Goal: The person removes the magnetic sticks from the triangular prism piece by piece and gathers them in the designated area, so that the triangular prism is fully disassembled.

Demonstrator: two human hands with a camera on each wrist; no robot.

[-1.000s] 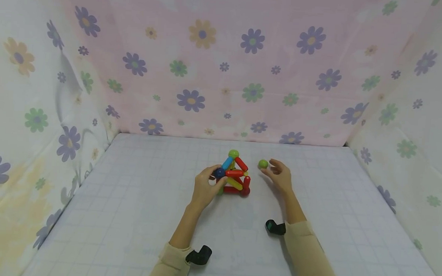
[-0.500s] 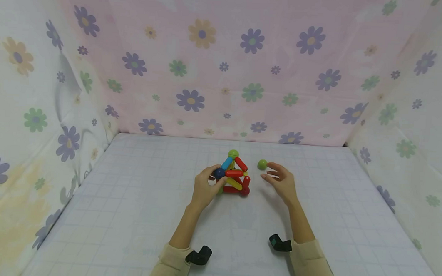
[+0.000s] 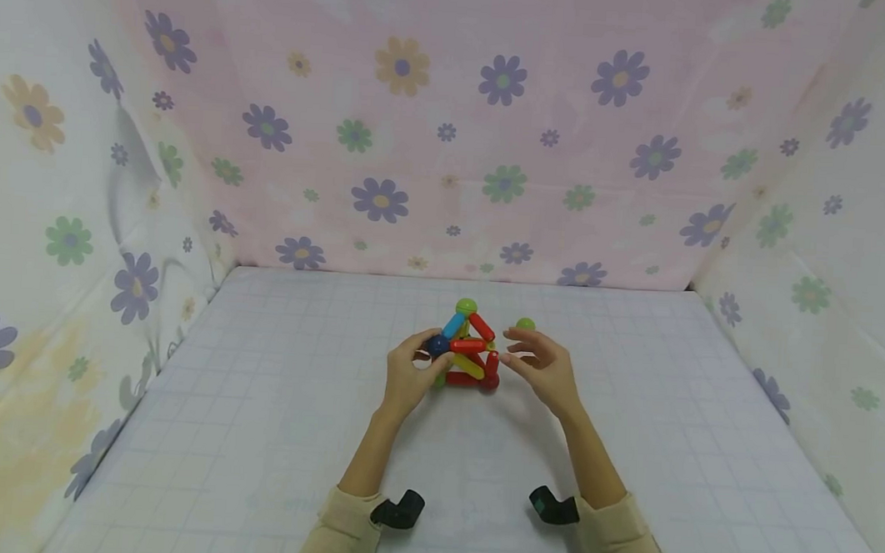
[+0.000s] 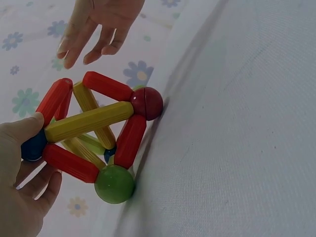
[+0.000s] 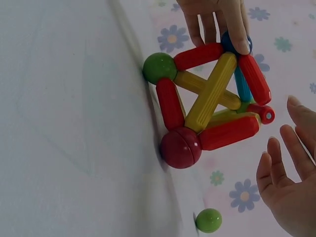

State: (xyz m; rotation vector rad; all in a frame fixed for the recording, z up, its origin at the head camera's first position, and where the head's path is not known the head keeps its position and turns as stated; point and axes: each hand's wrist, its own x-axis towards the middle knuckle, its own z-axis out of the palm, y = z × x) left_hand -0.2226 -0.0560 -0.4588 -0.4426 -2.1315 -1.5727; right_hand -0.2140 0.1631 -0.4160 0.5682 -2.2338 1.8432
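Note:
A frame of magnetic rods and balls stands on the table; a long yellow rod crosses its side. My left hand pinches the dark blue ball at its left corner. Along the base, a green ball and a dark red ball rest on the tabletop, with a light green ball on top. Several red rods, one red rod among them, have bare ends close together on the right. Fingers apart and holding nothing, my right hand hovers just beside those ends.
A loose light green ball lies on the table, behind my right hand in the head view. White gridded cloth covers the tabletop. Flowered fabric walls the back and both sides.
My right hand drew back slightly from beside the loose light green ball, then moved left to the frame's right side. My left hand keeps its grip on the dark blue ball.

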